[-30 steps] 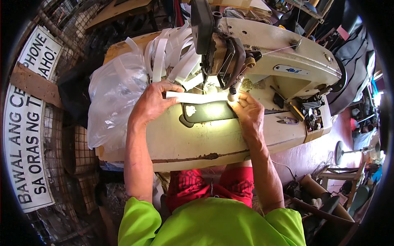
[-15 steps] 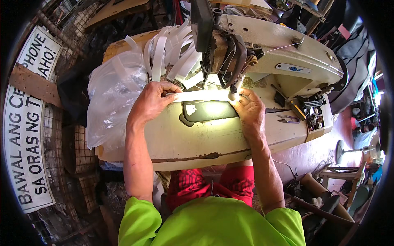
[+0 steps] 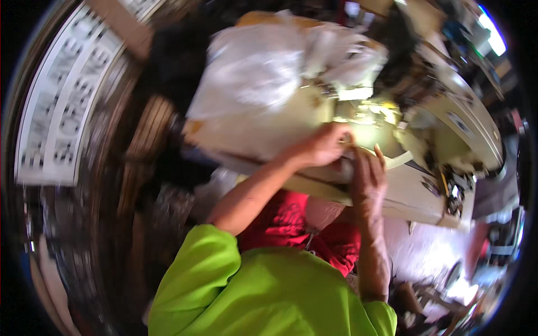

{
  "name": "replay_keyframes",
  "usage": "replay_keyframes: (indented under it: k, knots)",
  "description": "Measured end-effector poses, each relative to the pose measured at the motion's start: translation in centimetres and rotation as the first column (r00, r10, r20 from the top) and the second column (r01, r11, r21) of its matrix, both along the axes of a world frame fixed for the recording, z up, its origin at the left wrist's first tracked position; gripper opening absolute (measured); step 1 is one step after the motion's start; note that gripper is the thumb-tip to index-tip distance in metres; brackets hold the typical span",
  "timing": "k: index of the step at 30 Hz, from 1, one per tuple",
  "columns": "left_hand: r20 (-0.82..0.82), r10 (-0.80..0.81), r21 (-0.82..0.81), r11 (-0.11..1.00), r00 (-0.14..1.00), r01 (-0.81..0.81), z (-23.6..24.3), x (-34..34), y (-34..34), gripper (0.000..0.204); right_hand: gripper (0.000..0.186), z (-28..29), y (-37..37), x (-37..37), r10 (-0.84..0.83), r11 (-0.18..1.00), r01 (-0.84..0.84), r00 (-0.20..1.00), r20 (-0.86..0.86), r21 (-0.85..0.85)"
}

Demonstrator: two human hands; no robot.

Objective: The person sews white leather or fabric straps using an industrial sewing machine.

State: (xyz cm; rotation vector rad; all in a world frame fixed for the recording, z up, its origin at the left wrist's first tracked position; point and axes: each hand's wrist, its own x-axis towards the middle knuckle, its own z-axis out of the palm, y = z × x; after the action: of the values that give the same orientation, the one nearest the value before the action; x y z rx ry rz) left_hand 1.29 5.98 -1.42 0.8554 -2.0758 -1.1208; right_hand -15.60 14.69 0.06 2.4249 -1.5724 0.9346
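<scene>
Head view: left hand [image 3: 324,147] and right hand [image 3: 367,175] meet beside a white strip [image 3: 399,160]; blur hides both grips; a loose hold could let it slip.

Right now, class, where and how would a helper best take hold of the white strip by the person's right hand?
Probably pinch the white strip flat across its free end, coming from the person's right. That end looks thin and narrow and juts out rightward past the right hand, so it seems easiest to reach; blur hides how the hands hold the rest.
</scene>
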Motion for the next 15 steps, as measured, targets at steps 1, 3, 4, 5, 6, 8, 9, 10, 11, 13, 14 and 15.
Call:
replay_keyframes:
  k: [1,3,4,5,6,8,9,10,11,13,14,15]
  knots:
    - [-0.181,0.105,-0.038,0.993,0.978,-0.114,-1.1,-0.7,1.5,0.015,0.04,-1.2,0.3,-1.0,0.009,0.995,-0.018,0.995,0.1,0.099]
    - [-0.088,0.199,0.453,0.881,0.976,-0.139,3.3,1.0,5.8,0.011,0.036,-1.9,-0.1,-2.4,0.051,0.996,-0.051,0.999,0.005,-0.066]
    - [-0.2,0.235,0.494,0.863,0.951,-0.11,3.4,2.7,8.2,0.012,0.033,-2.0,-0.5,-2.6,0.055,0.995,-0.055,0.998,-0.001,-0.08]
    - [-0.318,0.257,0.519,0.853,0.913,-0.059,3.3,3.9,10.3,0.012,0.03,-1.8,-0.9,-2.7,0.042,0.994,-0.043,0.999,-0.013,-0.099]
    - [-0.229,0.217,0.427,0.898,0.949,-0.103,2.3,5.7,12.4,0.013,0.027,-1.5,-0.8,-2.4,-0.029,0.997,0.03,0.999,0.018,-0.065]
    - [-0.074,0.175,0.297,0.944,0.982,-0.146,-1.0,9.7,16.3,0.021,0.02,-1.7,-1.4,-2.2,-0.183,0.981,0.183,0.983,0.013,-0.067]
    - [0.085,0.176,0.339,0.92,0.981,-0.195,-3.4,11.8,18.1,0.026,0.018,-2.0,-1.6,-2.4,-0.249,0.967,0.249,0.968,-0.001,-0.053]
    - [0.211,0.266,0.233,0.921,0.941,-0.312,-7.7,14.1,20.6,0.027,0.017,-1.9,-1.5,-2.2,-0.267,0.962,0.265,0.963,-0.02,-0.072]
    - [0.472,0.347,0.363,0.761,0.81,-0.538,-9.2,16.0,22.2,0.017,0.018,-1.8,-1.4,-2.2,-0.294,0.953,0.289,0.955,-0.046,-0.094]
    - [0.837,0.386,0.098,0.591,0.387,-0.801,-18.0,23.8,28.1,0.015,0.018,-1.8,-1.5,-2.1,-0.28,0.959,0.279,0.96,-0.009,-0.046]
    - [0.849,0.429,0.039,0.531,0.308,-0.847,-22.2,28.2,30.2,0.016,0.019,-1.7,-1.4,-2.3,-0.303,0.953,0.303,0.953,0.0,-0.01]
    - [0.775,0.575,-0.151,0.573,0.264,-0.805,-22.7,30.8,31.6,0.014,0.019,-1.7,-1.4,-2.5,-0.311,0.95,0.311,0.95,-0.008,-0.013]
